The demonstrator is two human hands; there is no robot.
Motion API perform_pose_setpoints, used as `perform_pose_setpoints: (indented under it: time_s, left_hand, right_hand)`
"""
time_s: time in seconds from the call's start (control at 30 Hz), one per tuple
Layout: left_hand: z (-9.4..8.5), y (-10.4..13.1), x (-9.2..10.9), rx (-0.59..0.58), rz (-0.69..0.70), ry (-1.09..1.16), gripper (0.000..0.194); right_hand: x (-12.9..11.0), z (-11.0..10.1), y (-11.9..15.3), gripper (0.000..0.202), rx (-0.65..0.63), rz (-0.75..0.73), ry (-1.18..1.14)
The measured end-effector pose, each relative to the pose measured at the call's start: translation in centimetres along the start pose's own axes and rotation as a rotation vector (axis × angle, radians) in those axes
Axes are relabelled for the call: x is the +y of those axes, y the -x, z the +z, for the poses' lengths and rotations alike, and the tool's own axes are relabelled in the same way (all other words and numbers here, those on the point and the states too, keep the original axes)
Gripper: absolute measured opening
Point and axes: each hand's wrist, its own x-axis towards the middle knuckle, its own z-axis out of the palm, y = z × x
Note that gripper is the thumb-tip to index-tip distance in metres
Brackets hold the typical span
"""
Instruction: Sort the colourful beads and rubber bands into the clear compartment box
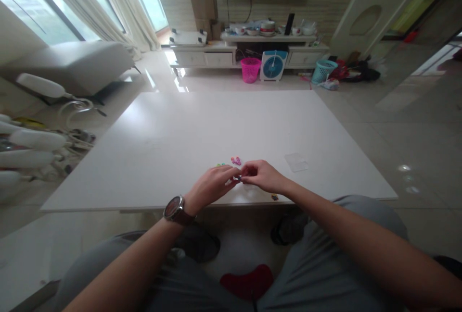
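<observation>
Both hands meet over the near edge of the white bench (180,134), fingertip to fingertip. The left hand (212,184), with a wristwatch (175,208) on its wrist, and the right hand (262,175) pinch a small dark piece (238,178) between them. The fingers of both hands are curled nearly closed around it; the piece is too small to identify, and which hand carries the main grip cannot be told.

Loose parts lie on the bench just beyond the hands: a small pink piece (236,160), a green-blue piece (220,164) beside it, and a further small coloured piece (275,197) near the bench edge under the right wrist. A flat clear plastic sheet (296,162) lies to the right, apart from the hands.

Recommended handling, judged from this view:
- Keep the work low over the bench, so that a dropped piece lands on the surface and not on the floor.
- Hold the piece steady with one hand and make fine adjustments with the other.
- Use fingertip pressure only; small parts of this kind are likely to slip or spring away under a hard squeeze.
- Keep the wrists clear of the loose pieces to avoid sweeping them off the edge.
</observation>
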Motion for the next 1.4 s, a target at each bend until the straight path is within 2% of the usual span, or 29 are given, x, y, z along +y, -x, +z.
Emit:
perform_pose_setpoints:
  time_s: [0.3, 0.43, 0.53, 0.7, 0.93, 1.2, 1.4]
  left_hand:
    - [0.7, 0.0, -0.2, -0.021, 0.046, -0.087, 0.005]
    - [0.4, -0.1, 0.0, -0.066, 0.027, -0.115, 0.009]
    - [0.3, -0.1, -0.1, -0.101, 0.014, -0.134, 0.016]
    - [0.6, -0.1, -0.2, -0.153, 0.005, -0.163, 0.025]
    - [0.6, -0.2, -0.2, -0.221, 0.001, -0.199, 0.025]
    - [0.8, -0.1, -0.2, -0.248, -0.002, -0.199, 0.029]
    - [0.6, -0.2, 0.0, -0.243, 0.006, -0.179, 0.033]
  right_hand:
    - [0.2, 0.0, 0.0, 0.012, -0.004, 0.033, -0.032]
    - [-0.4, -0.5, 0.1, 0.003, 0.042, -0.004, 0.259]
    - [0.0, -0.7, 0.1, 0.007, -0.014, -0.055, 0.503]
    - [1.5, -0.3, -0.2, 0.015, -0.13, -0.12, 0.669]
    - [1.7, 0.0, -0.6, 0.023, -0.249, -0.143, 0.851]
    - [2.0, 0.2, -1.1, 0.025, -0.333, -0.126, 0.878]
    - [2.1, 0.3, -1.4, 0.023, -0.296, -0.152, 0.879]
